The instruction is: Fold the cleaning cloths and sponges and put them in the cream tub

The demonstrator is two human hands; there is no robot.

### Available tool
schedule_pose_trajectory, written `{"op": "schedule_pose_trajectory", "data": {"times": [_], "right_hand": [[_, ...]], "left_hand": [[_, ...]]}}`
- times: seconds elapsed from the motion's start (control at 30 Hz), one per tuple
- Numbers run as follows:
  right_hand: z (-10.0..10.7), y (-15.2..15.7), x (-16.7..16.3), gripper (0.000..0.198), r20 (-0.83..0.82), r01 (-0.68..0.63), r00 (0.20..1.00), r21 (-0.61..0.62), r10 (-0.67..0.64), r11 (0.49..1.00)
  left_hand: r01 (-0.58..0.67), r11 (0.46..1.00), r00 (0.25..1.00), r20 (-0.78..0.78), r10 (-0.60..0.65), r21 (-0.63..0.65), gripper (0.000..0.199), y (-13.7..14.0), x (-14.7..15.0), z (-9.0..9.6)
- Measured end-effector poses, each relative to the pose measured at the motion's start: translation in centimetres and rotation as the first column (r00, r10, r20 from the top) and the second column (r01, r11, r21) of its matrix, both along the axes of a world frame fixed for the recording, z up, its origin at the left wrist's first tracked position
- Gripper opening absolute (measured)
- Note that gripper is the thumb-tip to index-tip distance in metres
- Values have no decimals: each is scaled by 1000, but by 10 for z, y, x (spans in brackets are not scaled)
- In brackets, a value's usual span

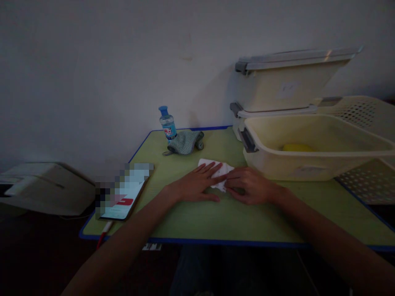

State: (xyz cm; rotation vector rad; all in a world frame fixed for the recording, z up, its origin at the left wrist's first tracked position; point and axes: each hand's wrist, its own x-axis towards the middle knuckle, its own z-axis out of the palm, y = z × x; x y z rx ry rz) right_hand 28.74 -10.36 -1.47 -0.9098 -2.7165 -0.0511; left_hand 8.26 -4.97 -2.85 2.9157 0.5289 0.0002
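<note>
A white tissue (220, 169), or thin cloth, lies on the table in front of me, partly hidden under my fingers. My left hand (197, 183) rests flat across its near left side with the fingers spread. From the right, my right hand (249, 185) has its fingertips pinched together at the tissue's right edge, close to the left fingertips. The pinch itself is partly covered by the fingers. Just beyond the hands sits a crumpled grey-green cloth (185, 142).
A blue-capped bottle (168, 123) stands behind the cloth. On the left lies a phone (123, 197) with a cable. The green table (197, 222) has a blue edge. At right are a cream bin (286, 166) holding something yellow, lidded boxes (277, 88) and a perforated basket (370, 181).
</note>
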Motion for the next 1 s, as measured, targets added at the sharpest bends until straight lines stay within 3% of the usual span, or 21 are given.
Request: {"op": "schedule_pose_trajectory", "data": {"times": [0.1,0.17,0.3,0.4,0.47,0.53,0.6,0.67,0.83,1.0], "right_hand": [[-5,5,-2,22,-216,149,967,56,-134,987],[-10,9,-5,21,-321,237,923,32,-215,971],[-16,16,-9,14,-336,290,891,-94,-304,952],[-16,17,-9,11,-312,311,889,-126,-335,942],[-16,18,-8,10,-288,281,908,-121,-305,952],[-16,18,-6,9,-260,247,928,-101,-265,964],[-16,18,-5,9,-233,231,942,-76,-243,970],[-16,17,-4,11,-206,223,952,-48,-228,974],[-14,12,-5,14,-210,110,973,33,-100,993],[-14,8,-9,12,-198,-37,979,13,39,999]], "left_hand": [[-9,1000,1000,14,9,15,74,-2,1,-3],[-11,1000,1000,29,12,-2,75,-2,1,-5],[-23,992,994,108,36,-127,67,1,0,-4],[-25,963,958,270,100,-268,44,7,0,-2],[-94,944,884,409,225,-317,31,13,1,-2],[-239,919,781,500,374,-314,25,17,1,-4],[-399,870,699,519,492,-289,27,20,1,-7],[-499,822,662,491,566,-274,32,20,1,-10],[-503,818,690,440,574,-278,35,17,-1,-7],[-383,890,754,472,457,-250,29,17,-7,6]]}}
